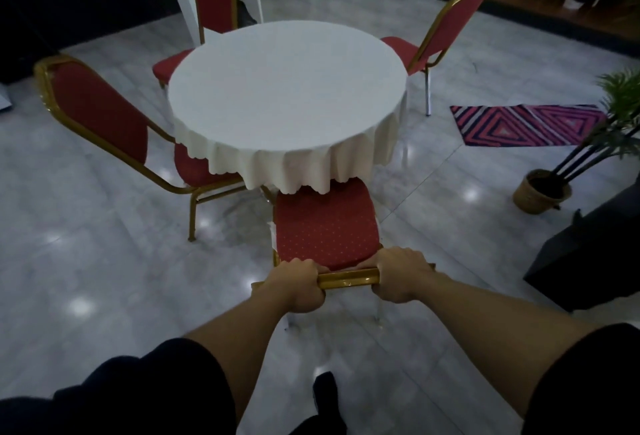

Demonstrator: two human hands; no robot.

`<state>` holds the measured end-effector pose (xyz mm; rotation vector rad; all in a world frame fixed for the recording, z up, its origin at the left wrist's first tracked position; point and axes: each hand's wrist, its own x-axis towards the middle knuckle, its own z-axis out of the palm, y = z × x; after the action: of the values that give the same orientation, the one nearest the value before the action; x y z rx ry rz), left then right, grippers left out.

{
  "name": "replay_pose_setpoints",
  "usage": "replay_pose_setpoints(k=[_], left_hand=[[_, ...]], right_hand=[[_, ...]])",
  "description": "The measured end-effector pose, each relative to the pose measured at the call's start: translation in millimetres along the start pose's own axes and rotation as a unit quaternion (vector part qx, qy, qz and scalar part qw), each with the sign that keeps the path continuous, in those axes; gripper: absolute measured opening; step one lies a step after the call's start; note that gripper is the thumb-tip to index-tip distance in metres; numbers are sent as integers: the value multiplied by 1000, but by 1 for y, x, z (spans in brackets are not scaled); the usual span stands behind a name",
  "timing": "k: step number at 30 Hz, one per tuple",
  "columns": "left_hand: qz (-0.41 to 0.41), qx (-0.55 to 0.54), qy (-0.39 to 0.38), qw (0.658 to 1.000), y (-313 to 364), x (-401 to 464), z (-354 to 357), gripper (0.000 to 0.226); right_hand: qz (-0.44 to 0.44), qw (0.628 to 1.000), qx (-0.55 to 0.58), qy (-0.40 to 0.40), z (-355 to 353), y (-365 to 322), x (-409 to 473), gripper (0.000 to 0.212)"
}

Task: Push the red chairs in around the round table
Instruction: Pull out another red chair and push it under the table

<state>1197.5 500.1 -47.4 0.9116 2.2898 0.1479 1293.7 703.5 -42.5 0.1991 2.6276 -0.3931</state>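
Glossy grey floor [104, 278], gold-framed red dotted chair [323, 226].

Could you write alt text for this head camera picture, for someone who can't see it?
Seen from above, a person's left hand and right hand grip the gold top rail of a red chair, its seat front just under the white cloth of a round table. Three more red chairs stand around the table on a glossy grey floor, with a striped rug and potted plant to the right.
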Motion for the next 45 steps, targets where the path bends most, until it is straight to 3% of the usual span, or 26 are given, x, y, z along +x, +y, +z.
replay_pose_setpoints(k=[7,14,26,32,36,41,43,45], left_hand=[[-2,-18,13,1000,6,66,-40,18],[6,-13,1,1000,27,131,-69,54],[3,-96,-4,995,81,210,-93,31],[-14,-67,-22,997,94,221,-92,54],[-37,-54,-40,997,96,219,-98,71],[-79,-43,-82,993,131,218,-135,118],[-89,-47,-47,994,153,223,-155,123],[-79,-41,-9,996,174,236,-173,118]], right_hand=[[-15,1000,-8,13,-40,43,65,32],[-21,999,-45,-9,-86,94,106,43],[-38,993,-108,-37,-144,179,158,31],[-89,988,-127,-5,-137,213,171,28],[-127,985,-104,-48,-139,220,178,30],[-141,980,40,-131,-170,236,167,88],[-120,982,71,-128,-191,251,161,104],[-88,988,83,-101,-215,270,157,102]])
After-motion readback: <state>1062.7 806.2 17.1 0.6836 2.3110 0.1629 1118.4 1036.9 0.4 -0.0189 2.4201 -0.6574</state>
